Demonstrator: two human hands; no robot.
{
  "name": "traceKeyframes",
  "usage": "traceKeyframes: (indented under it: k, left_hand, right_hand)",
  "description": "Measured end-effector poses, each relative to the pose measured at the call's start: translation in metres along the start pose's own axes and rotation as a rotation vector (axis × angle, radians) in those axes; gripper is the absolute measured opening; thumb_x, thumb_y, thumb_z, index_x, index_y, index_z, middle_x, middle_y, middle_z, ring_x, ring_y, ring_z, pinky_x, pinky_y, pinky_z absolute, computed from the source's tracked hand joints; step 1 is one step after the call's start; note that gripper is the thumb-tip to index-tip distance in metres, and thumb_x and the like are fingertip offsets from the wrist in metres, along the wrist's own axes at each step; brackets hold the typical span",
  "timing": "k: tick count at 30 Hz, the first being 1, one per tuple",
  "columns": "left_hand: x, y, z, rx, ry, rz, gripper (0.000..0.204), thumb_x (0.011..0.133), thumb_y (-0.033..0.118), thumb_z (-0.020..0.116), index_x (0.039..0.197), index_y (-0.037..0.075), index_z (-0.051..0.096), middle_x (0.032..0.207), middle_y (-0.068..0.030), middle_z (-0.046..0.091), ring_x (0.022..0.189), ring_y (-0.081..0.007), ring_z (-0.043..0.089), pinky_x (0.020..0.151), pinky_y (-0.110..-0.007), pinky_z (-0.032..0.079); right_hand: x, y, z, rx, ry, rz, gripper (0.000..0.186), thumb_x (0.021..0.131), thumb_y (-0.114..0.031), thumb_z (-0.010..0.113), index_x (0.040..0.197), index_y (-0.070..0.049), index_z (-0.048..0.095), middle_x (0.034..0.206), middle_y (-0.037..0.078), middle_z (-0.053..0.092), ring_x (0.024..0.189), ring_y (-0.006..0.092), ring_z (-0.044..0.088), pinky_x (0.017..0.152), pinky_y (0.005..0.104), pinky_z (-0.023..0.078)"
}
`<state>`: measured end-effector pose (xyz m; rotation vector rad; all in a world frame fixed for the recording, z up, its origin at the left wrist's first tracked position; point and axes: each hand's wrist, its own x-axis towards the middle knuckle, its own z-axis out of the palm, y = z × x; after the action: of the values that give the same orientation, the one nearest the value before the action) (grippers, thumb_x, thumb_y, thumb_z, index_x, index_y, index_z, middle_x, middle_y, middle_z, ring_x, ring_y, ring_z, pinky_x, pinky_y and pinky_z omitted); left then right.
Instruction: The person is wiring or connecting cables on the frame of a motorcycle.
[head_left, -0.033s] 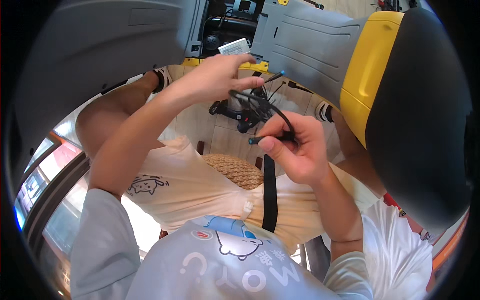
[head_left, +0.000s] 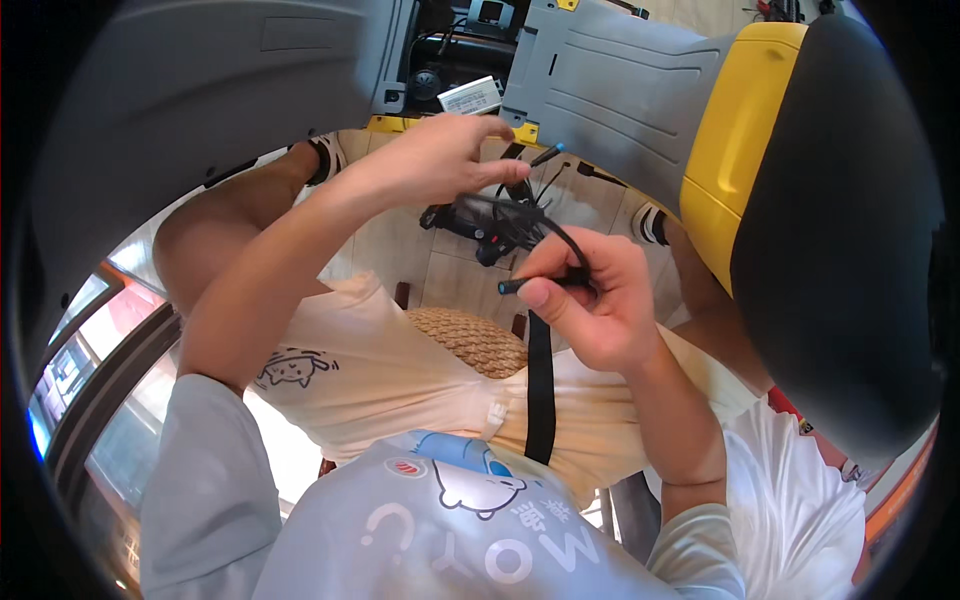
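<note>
My right hand pinches one black connector. My left hand: thumb, forefinger parted; any hold, I cannot tell.

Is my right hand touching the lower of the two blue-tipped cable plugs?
Touching. The head view shows your right hand pinching the lower plug, thumb against its side and blue end sticking out past it.

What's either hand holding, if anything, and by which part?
The right hand pinches a black cable just behind its tip. Whether the left hand holds anything can't be told; its underside is hidden.
</note>
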<state>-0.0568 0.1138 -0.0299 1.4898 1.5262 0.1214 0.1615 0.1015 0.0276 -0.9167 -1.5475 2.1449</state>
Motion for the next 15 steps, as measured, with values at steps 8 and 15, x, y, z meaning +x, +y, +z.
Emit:
traceKeyframes:
  k: [8, 15]
  left_hand:
    - [0.009, -0.001, 0.014, -0.429, -0.168, 0.188, 0.032, 0.093, 0.028, 0.065, 0.111, 0.002, 0.062, 0.081, -0.0024, 0.063, 0.074, -0.0102, 0.058, 0.067, -0.028, 0.048]
    - [0.007, -0.001, 0.004, -0.902, -0.254, 0.256, 0.024, 0.095, 0.020, 0.062, 0.108, 0.001, 0.057, 0.091, -0.0019, 0.063, 0.087, -0.0086, 0.059, 0.084, -0.024, 0.047]
  right_hand:
    - [-0.007, 0.000, -0.002, 0.056, -0.101, -0.016, 0.007, 0.084, -0.004, 0.067, 0.080, 0.000, 0.062, 0.065, -0.004, 0.053, 0.056, 0.0012, 0.039, 0.048, 0.0188, 0.029]
    - [0.004, 0.015, -0.014, 0.583, 0.293, -0.003, 0.009, 0.093, -0.010, 0.060, 0.094, -0.003, 0.056, 0.075, -0.003, 0.055, 0.064, 0.0021, 0.044, 0.062, 0.0185, 0.035]
